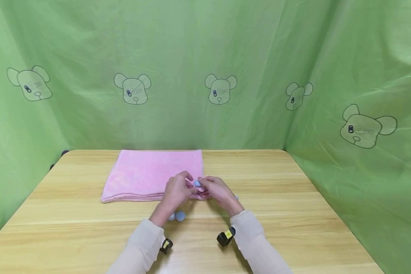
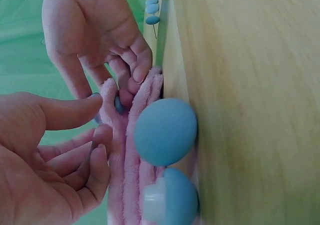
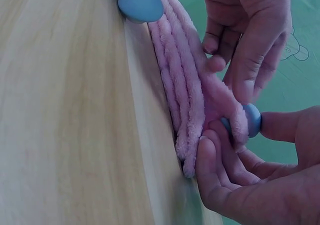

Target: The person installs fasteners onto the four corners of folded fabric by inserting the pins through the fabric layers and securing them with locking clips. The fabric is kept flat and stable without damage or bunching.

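A folded pink fleece blanket point(image 1: 150, 171) lies on the table, its near right corner lifted. At that corner my right hand point(image 1: 220, 192) pinches a blue round-capped fastener point(image 1: 196, 183). The thumb presses the cap from outside, while curled fingers sit on the inner side of the flap. Just left of it, my left hand point(image 1: 176, 191) holds the top layer loosely, its thumb outside and fingertips point(image 3: 216, 63) at the inner side. In the right wrist view the left thumb tip is right beside the blue cap point(image 3: 254, 120).
Two blue fasteners, one a plain cap point(image 2: 165, 132) and one with a white stem point(image 2: 182, 197), lie before the blanket's near edge. Several more blue pieces point(image 2: 152, 20), one with a thin pin, lie to the right. Green curtains point(image 1: 205, 45) surround the wooden table point(image 1: 260, 175).
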`<state>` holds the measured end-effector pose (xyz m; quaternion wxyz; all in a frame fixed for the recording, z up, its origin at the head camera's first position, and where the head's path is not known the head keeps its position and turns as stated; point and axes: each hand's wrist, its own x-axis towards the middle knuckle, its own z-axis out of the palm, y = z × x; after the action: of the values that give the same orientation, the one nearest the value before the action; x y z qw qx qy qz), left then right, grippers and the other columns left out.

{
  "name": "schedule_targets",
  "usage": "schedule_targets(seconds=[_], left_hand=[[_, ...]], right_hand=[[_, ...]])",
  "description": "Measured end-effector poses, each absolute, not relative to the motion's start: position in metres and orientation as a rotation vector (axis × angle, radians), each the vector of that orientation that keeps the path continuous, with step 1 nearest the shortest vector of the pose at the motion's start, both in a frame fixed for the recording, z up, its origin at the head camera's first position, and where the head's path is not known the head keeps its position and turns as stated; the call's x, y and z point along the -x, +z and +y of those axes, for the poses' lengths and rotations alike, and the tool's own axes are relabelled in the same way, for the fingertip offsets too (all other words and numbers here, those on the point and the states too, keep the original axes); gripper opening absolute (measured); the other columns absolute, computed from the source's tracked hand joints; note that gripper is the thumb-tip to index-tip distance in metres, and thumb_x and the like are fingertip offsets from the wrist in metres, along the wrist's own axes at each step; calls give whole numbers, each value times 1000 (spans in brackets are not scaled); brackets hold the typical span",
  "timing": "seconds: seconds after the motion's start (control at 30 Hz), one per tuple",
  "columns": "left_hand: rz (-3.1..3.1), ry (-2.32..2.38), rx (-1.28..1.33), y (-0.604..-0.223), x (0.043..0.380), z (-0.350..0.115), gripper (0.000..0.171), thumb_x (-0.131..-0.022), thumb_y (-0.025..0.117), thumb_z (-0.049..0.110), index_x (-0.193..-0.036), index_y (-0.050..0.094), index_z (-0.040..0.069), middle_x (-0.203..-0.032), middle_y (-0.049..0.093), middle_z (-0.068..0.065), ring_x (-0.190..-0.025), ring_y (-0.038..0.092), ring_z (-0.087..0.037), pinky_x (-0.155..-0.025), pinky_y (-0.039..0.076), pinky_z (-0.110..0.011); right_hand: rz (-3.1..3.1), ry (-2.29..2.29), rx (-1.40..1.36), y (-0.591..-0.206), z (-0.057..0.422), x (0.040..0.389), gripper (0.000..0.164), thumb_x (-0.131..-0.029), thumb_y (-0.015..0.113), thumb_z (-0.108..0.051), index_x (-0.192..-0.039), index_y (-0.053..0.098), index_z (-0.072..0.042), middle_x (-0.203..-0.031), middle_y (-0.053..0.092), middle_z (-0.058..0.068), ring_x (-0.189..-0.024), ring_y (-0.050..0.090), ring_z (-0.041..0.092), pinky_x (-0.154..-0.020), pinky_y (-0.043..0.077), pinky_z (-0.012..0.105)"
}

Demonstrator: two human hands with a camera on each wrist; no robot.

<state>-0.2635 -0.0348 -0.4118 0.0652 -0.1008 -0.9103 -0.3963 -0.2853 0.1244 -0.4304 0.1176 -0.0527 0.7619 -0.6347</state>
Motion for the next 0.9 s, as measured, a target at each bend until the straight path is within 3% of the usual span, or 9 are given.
schedule_targets(seconds=[0.17, 0.3, 0.5, 0.7, 0.77, 0.9], left_hand=[[-2787, -1121, 380, -410, 262, -38, 14, -73, 80, 7, -76, 66, 9, -69, 63, 3, -62, 55, -15, -63, 50, -34], [-2850, -1088, 479, -405, 260, -40, 3, -81, 75, 10, -78, 74, 11, -68, 65, 6, -60, 53, -13, -60, 47, -32], [-2964, -1005, 543, -398, 256, -38, 10, -89, 69, 16, -90, 77, 9, -74, 67, 2, -58, 51, -13, -57, 45, -30], [-2936, -1065, 472, -396, 257, -40, 26, -93, 63, 11, -68, 67, 7, -55, 52, 1, -53, 47, -14, -51, 41, -28], [-2883, -1097, 448, -398, 259, -42, 26, -92, 64, 10, -67, 68, 7, -56, 55, 2, -54, 49, -14, -52, 44, -28], [-2757, -1132, 397, -400, 263, -44, 6, -85, 69, 4, -81, 74, 4, -72, 68, -3, -64, 58, -16, -66, 52, -35]], right_hand=[[2254, -1854, 132, -431, 124, 285, 30, -100, 54, -23, -97, 62, 6, -84, 66, 10, -76, 65, 21, -74, 57, 35], [2256, -1858, 127, -431, 124, 285, 30, -100, 54, -24, -97, 63, 5, -82, 66, 8, -75, 65, 20, -73, 57, 34], [2230, -1882, 136, -430, 125, 287, 30, -101, 52, -21, -101, 63, 7, -83, 67, 10, -74, 65, 19, -69, 56, 29], [2152, -1929, 123, -430, 125, 289, 23, -100, 50, -11, -103, 59, 10, -86, 66, 14, -73, 64, 18, -67, 56, 26], [2152, -1935, 117, -430, 125, 288, 23, -100, 50, -10, -103, 58, 11, -86, 66, 15, -72, 63, 17, -67, 56, 26], [2180, -1970, 94, -427, 124, 287, 24, -101, 49, -9, -105, 58, 12, -88, 65, 18, -73, 63, 20, -72, 57, 32]])
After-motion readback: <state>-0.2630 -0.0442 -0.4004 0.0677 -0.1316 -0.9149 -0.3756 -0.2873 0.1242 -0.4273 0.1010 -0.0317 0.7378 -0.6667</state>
